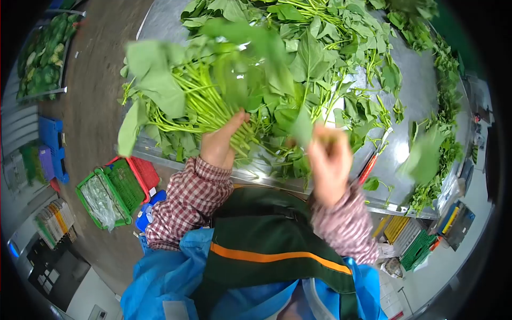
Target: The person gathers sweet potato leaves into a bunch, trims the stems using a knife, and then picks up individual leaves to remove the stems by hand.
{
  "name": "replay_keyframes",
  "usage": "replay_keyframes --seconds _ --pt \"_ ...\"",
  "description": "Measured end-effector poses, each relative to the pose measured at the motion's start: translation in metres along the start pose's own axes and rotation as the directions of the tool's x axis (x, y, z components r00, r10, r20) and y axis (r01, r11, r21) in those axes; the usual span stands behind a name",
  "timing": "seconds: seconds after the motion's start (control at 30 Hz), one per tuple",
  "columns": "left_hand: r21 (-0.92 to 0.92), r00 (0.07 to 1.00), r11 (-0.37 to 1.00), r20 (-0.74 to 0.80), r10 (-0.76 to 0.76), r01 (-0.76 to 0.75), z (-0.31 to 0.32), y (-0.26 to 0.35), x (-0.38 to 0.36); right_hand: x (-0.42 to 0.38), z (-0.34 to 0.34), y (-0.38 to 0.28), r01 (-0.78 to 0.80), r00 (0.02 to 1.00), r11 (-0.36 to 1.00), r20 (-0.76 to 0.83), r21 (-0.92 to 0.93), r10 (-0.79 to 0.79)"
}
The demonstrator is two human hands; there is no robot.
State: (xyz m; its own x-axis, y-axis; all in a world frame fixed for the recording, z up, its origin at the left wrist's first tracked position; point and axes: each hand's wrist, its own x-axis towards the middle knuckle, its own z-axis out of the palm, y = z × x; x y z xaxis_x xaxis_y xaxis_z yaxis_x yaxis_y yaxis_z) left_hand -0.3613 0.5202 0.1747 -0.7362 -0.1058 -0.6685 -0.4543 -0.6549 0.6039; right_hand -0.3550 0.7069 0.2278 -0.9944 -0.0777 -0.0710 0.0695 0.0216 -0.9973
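My left hand [220, 141] is wrapped round a thick bunch of leafy green stems [200, 93], cut ends pointing down and to the right, broad leaves fanning left and upward. To the right, over the table's near edge, my right hand [329, 160] has its fingers curled in a pinch and is smeared by motion. A green leaf [302, 127] shows at its fingertips; whether they grip its stem is hidden. Just beyond this hand lies a red-handled tool [368, 169] with a thin metal end. Loose leafy greens [341, 37] cover much of the metal table [418, 69].
Left of the table, on the floor, are a green basket [109, 197] with clear plastic inside and a red basket [143, 176]. Blue crates [52, 141] stand farther left. A tray of green vegetables [45, 58] is at upper left. A blurred leaf [424, 154] shows at right.
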Motion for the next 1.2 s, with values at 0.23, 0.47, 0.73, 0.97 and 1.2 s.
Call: replay_keyframes --seconds 0.23,0.47,0.73,0.97,1.2 --pt "0.042 0.985 0.991 0.122 0.119 -0.125 -0.003 -0.005 -0.02 0.099 0.022 -0.007 0.148 0.973 0.912 0.22 -0.382 -0.066" --pt "0.093 0.975 0.994 0.221 0.037 -0.059 -0.022 0.004 -0.033 0.167 0.029 -0.008 -0.183 0.983 0.961 0.045 0.208 0.177" --pt "-0.096 0.991 0.992 0.113 -0.074 0.085 -0.045 -0.011 -0.019 0.121 -0.072 0.002 -0.299 0.934 0.953 -0.191 0.048 0.303" --pt "-0.002 0.966 0.972 0.113 -0.234 0.236 -0.049 -0.022 -0.003 0.002 -0.052 0.11 -0.59 0.793 0.61 -0.241 -0.529 0.559" --pt "-0.126 0.897 0.935 0.347 -0.273 0.333 -0.042 0.0 0.004 -0.004 -0.074 0.073 -0.386 0.8 0.913 -0.446 0.13 0.401"
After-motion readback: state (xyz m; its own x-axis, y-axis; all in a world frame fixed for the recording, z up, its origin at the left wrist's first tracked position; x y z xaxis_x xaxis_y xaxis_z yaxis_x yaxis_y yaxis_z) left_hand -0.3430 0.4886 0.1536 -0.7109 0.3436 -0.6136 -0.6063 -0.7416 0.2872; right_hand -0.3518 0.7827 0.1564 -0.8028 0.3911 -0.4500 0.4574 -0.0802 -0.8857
